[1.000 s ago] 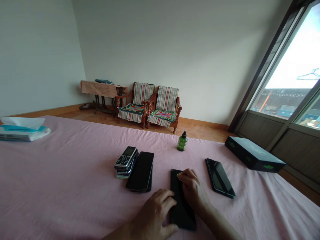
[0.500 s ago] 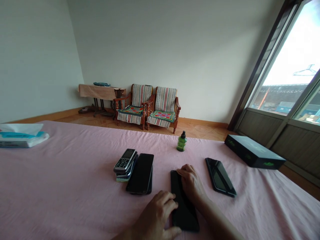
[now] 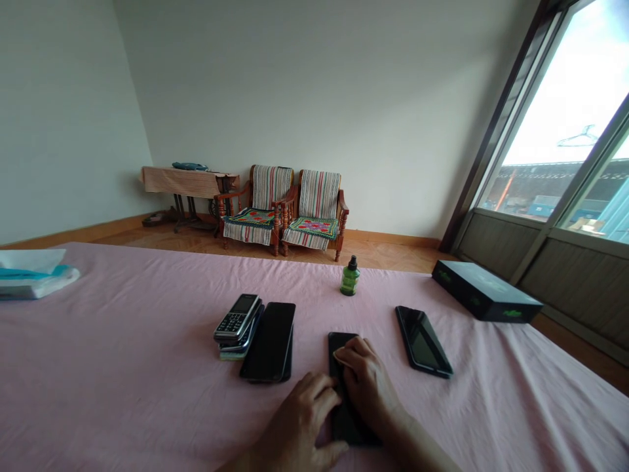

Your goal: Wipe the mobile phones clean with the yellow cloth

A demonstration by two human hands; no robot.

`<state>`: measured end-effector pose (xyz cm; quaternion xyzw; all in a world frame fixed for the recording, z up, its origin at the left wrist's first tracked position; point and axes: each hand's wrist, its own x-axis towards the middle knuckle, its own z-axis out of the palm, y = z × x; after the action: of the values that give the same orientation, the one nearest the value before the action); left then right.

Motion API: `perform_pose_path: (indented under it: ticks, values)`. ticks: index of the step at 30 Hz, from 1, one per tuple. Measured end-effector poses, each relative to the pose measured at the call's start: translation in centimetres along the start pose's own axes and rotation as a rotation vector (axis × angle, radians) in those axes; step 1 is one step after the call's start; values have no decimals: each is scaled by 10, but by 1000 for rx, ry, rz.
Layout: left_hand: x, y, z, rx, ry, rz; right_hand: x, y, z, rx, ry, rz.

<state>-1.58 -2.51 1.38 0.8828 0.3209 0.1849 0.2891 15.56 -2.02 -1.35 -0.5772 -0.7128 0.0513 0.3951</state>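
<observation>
A black smartphone lies flat on the pink cloth, screen up, between my hands. My left hand holds it at its left edge, fingers curled on the side and thumb near the lower end. My right hand is closed, knuckles bent, and presses on the upper half of the screen. A small pale edge shows at its fingertips; what it is I cannot make out. To the left, two dark smartphones are stacked beside a pile topped by a silver keypad phone. On the right lies another dark smartphone.
Behind the phones stands a green spray bottle. A black box with green marks sits at the right, and a tissue pack at the far left. Beyond the pink cloth are two wooden armchairs and a covered table.
My right hand has slid down the screen, toward me, from near the phone's top end. My left hand stays at the phone's edge. The whole view has shifted slightly.
</observation>
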Motion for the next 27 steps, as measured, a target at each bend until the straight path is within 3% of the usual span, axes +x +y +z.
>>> perform_pose_path:
  ticks: [13,19,27]
  values:
    - [-3,-1,1,2,45,33,-5,2,0,76,-2,-6]
    - [-3,2,-2,-30,33,38,-9,-7,-6,117,-80,11]
    - [-4,-2,3,12,54,43,31,18,9,23,-47,-45]
